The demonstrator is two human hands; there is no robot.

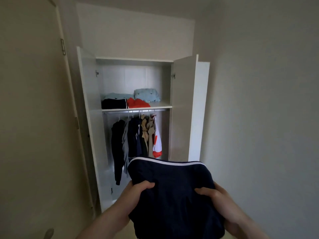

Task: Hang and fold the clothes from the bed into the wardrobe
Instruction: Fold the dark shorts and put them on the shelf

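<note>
Folded navy garment [172, 183], white-piped edge, held low front of open wardrobe [89, 118], well apart from shelf [155, 106]. Left hand [138, 188] and right hand [212, 194] each pinch it, thumb on top, fingers hidden beneath. Risk: fold slumps open during lift; shelf front crowded by navy stack [114, 103] and orange stack [138, 102].

navy garment [174, 195] cut off below, covering both hands' fingers
</note>
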